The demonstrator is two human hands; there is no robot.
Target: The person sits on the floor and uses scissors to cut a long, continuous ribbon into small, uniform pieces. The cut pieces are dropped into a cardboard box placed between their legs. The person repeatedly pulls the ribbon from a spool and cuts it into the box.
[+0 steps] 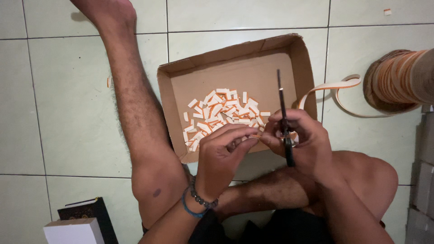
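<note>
Nearest the camera, a black book [90, 210] and a white box [74, 230] are lying on the tiled floor [68, 113] beside a bent leg [140, 135]. Above the crossed legs, the free end of an orange-and-white ribbon [256, 135] is being pinched between thumb and fingertips of the left hand [224, 151], apparently so that it is kept taut and level for the blades. A pair of dark scissors [284, 122] is being held in the right hand [300, 144], its fingers curled closed around the handles, the blades pointing away from the body; whether the blades are parted cannot be told. Both hands are being kept just over the near edge of an open cardboard box [303, 58], seemingly so that cut lengths are dropped straight in. A heap of short ribbon pieces [221, 113] is lying on its bottom. Farther right, the ribbon is being fed around the box wall from a large spool [400, 77] resting on the floor.
</note>
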